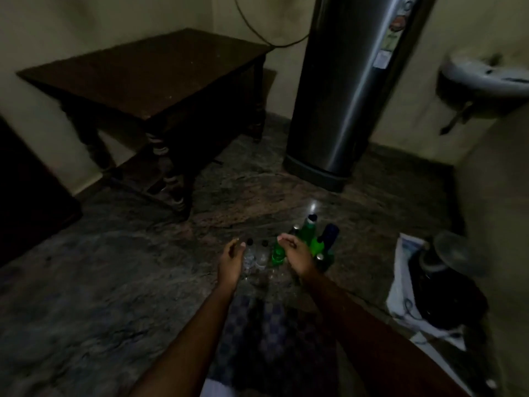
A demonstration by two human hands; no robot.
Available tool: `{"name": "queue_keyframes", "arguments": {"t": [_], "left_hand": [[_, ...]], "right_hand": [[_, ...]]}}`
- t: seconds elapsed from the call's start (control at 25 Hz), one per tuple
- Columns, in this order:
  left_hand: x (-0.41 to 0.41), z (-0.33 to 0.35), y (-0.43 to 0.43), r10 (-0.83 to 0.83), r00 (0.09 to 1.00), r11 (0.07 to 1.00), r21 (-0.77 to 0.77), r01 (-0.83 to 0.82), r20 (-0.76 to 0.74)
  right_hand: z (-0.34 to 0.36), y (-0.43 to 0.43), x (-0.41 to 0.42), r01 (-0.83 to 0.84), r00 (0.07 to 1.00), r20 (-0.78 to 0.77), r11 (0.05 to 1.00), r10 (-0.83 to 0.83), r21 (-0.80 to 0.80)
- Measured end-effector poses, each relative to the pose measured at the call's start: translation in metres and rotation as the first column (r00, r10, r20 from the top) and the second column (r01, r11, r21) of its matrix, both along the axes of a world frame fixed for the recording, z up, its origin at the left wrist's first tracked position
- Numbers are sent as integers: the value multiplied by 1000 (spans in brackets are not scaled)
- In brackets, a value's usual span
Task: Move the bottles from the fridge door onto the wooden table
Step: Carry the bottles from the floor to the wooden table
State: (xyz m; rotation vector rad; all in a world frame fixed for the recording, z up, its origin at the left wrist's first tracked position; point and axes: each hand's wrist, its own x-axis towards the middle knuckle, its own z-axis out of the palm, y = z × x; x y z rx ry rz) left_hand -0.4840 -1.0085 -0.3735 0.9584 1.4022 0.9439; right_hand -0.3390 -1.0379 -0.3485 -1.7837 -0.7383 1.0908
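Several bottles stand grouped on the stone floor: two clear ones with black caps (261,255), a small green one (277,255), a taller green one (309,232) and a dark blue one (329,236). My left hand (232,260) hovers just left of the clear bottles, fingers loosely curled, holding nothing. My right hand (296,253) hangs over the small green bottle, fingers bent and empty. The dark wooden table (137,73) stands at the upper left with a bare top. The grey fridge (343,90) stands shut at the upper middle.
A white wall sink (483,78) hangs at the right. A white bag with dark things (429,293) lies on the floor at the right. A dark cabinet (25,196) stands at the far left. A cable hangs behind the table.
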Motion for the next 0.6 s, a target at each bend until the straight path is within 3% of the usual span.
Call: {"name": "queue_keyframes", "arguments": {"t": [0.2, 0.36, 0.6], "left_hand": [[52, -19, 27, 146, 988, 987, -55, -148, -49], [84, -62, 77, 178, 974, 976, -100, -193, -141], [137, -204, 165, 202, 956, 942, -223, -249, -215]], "right_hand": [[-34, 69, 62, -294, 948, 112, 954, 299, -56], [-73, 136, 95, -525, 806, 207, 831, 555, -182], [-206, 236, 130, -589, 698, 272, 748, 662, -306]]}}
